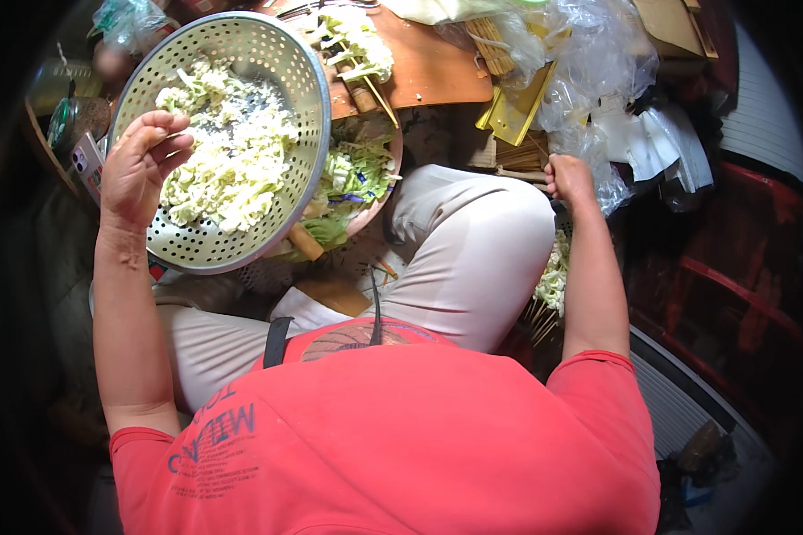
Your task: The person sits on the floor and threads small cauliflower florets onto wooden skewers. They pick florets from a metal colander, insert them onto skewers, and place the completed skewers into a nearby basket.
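Observation:
Over the left rim of a perforated metal colander (320, 150), my left hand (146, 160) is raised with loosely bent fingers and nothing visible in it. Small cauliflower florets (241, 194) lie in the colander. My right hand (569, 178) is curled beside a bundle of thin wooden skewers (522, 152); whether it pinches one is too small to tell. Cauliflower pieces threaded on a skewer (361, 50) rest at the edge of an orange board (435, 67). More skewered cauliflower (554, 274) shows partly behind my right forearm.
Below the board, a pink basin (380, 200) holds leafy trimmings (358, 175). Clear plastic bags (585, 60) and a yellow package (522, 100) lie at the upper right. Left of the colander are a phone (88, 164) and a glass jar (80, 122).

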### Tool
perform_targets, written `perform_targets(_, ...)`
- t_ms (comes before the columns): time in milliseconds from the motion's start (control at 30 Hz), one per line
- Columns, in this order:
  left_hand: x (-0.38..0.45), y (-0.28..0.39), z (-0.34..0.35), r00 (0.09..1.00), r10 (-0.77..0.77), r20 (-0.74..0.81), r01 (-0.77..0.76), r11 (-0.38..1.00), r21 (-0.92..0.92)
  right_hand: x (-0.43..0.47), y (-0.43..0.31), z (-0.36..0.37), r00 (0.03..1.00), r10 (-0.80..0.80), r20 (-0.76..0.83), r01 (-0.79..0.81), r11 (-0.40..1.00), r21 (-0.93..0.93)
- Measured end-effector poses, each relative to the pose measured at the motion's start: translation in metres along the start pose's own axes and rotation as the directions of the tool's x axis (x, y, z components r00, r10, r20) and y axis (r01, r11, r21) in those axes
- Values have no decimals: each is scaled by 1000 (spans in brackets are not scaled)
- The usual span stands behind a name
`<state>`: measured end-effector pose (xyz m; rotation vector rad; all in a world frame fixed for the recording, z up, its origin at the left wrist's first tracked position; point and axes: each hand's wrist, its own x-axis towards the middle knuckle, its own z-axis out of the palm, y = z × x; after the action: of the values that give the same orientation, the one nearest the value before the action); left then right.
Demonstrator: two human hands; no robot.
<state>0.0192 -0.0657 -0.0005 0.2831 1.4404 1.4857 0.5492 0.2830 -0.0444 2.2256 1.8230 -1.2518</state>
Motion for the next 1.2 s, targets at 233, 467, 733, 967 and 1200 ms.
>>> perform_targets(233,-20,7,16,998,-52,28,54,997,-59,60,48,35,946,-305,-108,186,787,-588)
perform_targets(467,-22,-9,16,984,-160,-79,160,987,-10,116,33,58,987,-162,-15,87,603,-793)
perform_targets(733,-9,-24,23,954,-238,-182,246,969,20,160,53,74,912,-192,364,404,255,-878)
perform_targets(967,-3,-21,35,957,-197,-215,207,978,24,150,49,71,843,-290,452,510,167,-844)
perform_targets(1200,-7,-14,34,966,-178,-190,184,983,12,132,51,32,899,-262,351,416,259,-872)
